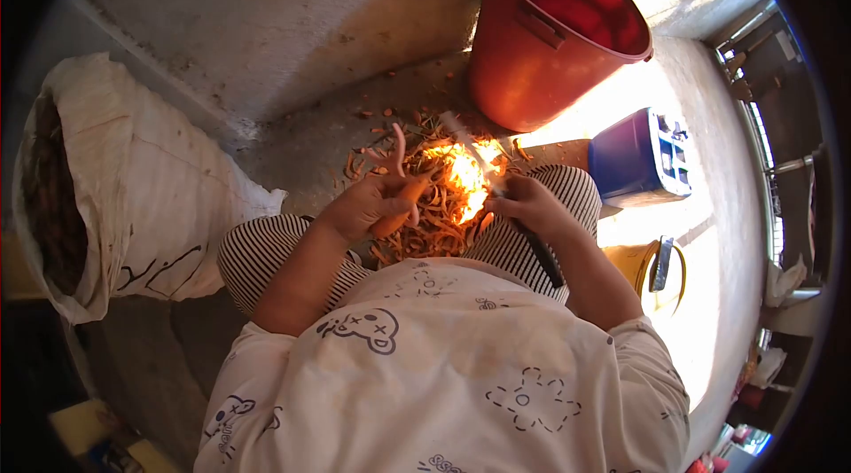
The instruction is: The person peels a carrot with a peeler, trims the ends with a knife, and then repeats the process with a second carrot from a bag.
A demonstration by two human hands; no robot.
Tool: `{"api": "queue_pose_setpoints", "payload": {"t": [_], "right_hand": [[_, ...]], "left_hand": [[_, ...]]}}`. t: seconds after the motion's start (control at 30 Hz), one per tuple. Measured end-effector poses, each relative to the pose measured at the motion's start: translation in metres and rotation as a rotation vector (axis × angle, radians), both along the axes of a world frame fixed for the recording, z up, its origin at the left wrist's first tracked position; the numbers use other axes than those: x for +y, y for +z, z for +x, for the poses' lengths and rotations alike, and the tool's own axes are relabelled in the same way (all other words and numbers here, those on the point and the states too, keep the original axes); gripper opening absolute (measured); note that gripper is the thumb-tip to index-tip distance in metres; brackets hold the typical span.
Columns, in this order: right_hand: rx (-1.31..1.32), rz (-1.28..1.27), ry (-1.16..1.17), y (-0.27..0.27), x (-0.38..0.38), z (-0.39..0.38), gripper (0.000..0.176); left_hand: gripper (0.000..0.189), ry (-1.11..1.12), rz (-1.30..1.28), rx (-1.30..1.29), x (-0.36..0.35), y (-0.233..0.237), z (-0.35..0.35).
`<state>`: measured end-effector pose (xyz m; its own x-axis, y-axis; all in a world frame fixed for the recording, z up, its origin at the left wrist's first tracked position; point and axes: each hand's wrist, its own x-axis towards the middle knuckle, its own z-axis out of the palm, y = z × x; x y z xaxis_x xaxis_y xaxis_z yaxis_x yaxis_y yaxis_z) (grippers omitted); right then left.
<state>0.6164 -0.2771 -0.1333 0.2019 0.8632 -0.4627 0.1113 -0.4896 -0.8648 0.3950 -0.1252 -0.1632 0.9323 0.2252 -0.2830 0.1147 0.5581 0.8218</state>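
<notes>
My left hand (362, 205) is closed around a carrot (408, 200), held at a slant above the peelings. A knife (468, 143) is in my closed right hand (525, 205); its pale, blurred blade points up and left, away from me. The blade stands apart from the carrot. Below both hands lies a heap of orange peelings (434, 229) on the floor between my knees, part of it glaring in bright sunlight. Just beyond my left hand is a pinkish forked thing (398, 149) whose kind I cannot make out.
A tall red bucket (523, 74) stands beyond the heap, near the wall. To the right are a blue container (620, 154) and a yellow bucket (628, 265). A large white sack (168, 180) lies on its side at left, its mouth showing dark contents.
</notes>
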Motion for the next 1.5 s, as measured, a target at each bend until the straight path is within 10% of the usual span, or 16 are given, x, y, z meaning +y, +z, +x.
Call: {"api": "queue_pose_setpoints", "payload": {"t": [0.37,0.77,0.97,1.5], "right_hand": [[-0.423,0.221,0.258,-0.015,0.065,-0.05,0.071],[-0.071,0.181,0.122,-0.058,0.078,-0.05,0.048],[-0.744,0.077,0.311,0.0,0.074,-0.067,0.071],[-0.921,0.243,0.164,-0.005,0.08,-0.083,0.048]], "left_hand": [[0.032,-0.068,0.08,0.057,0.005,-0.006,-0.005],[0.022,0.281,-0.006,0.186,0.008,-0.027,0.016],[0.026,0.446,-0.284,0.176,0.034,-0.036,0.014],[0.029,0.708,-0.403,0.005,0.019,-0.039,0.038]]}}
